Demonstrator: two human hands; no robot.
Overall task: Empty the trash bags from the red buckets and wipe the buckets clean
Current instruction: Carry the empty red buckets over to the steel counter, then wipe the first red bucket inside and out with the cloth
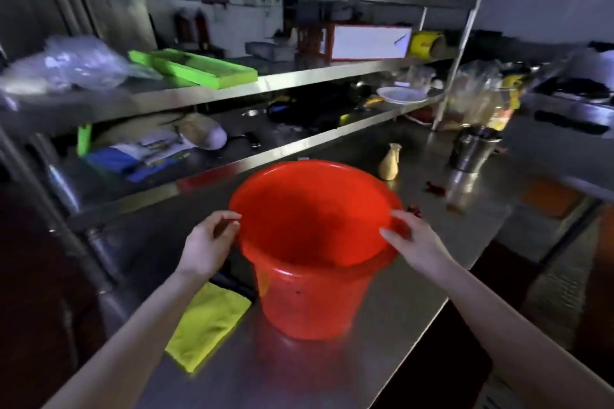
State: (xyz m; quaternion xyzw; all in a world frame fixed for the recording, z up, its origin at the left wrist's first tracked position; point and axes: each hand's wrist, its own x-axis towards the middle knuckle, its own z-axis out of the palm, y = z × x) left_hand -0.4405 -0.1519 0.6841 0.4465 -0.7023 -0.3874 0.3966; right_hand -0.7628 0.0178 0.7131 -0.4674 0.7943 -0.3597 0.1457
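A red bucket [312, 295] stands upright on the steel counter [382, 342], and its inside looks empty. My left hand [207, 246] grips the rim on the left side. My right hand [412, 242] holds the rim on the right, with the thumb lying over the edge. A yellow cloth [206, 325] lies flat on the counter just left of the bucket, under my left forearm. No trash bag shows in the bucket.
A small tan bottle [389, 163] and a metal cup [473, 149] stand behind the bucket to the right. Red scraps [435, 189] lie on the counter. Cluttered steel shelves [232, 90] run along the back. The counter's front edge falls off at right.
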